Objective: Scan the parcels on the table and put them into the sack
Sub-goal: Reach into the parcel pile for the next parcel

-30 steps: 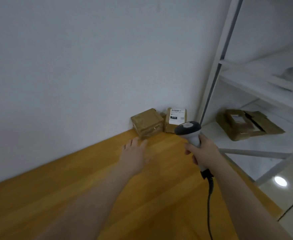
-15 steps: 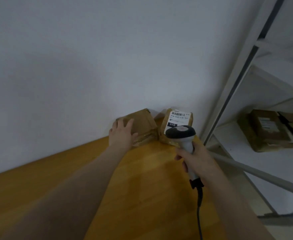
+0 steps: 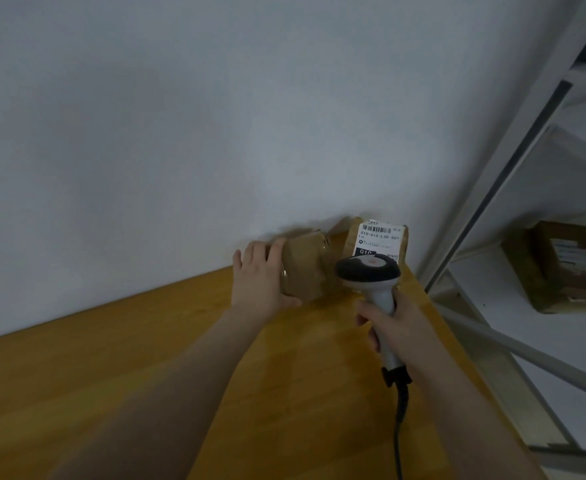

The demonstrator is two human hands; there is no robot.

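Two brown cardboard parcels stand at the far corner of the wooden table point(image 3: 146, 368), against the wall. My left hand point(image 3: 262, 282) grips the nearer parcel point(image 3: 305, 268), fingers over its top and thumb under its front edge; the parcel is tilted and blurred. The second parcel point(image 3: 378, 237) leans upright beside it, its white barcode label facing me. My right hand point(image 3: 393, 327) holds a grey and white barcode scanner point(image 3: 369, 275) by the handle, its head just in front of the labelled parcel. The sack is out of view.
A white metal shelving unit point(image 3: 513, 174) stands right of the table, with more brown parcels point(image 3: 561, 265) on a shelf. The scanner's black cable point(image 3: 400, 420) hangs down over the table's right part. A white wall runs behind the table.
My left hand reached the nearer parcel, closed round it and tipped it up off the wall. My right hand brought the scanner forward towards the labelled parcel. The view moved closer.
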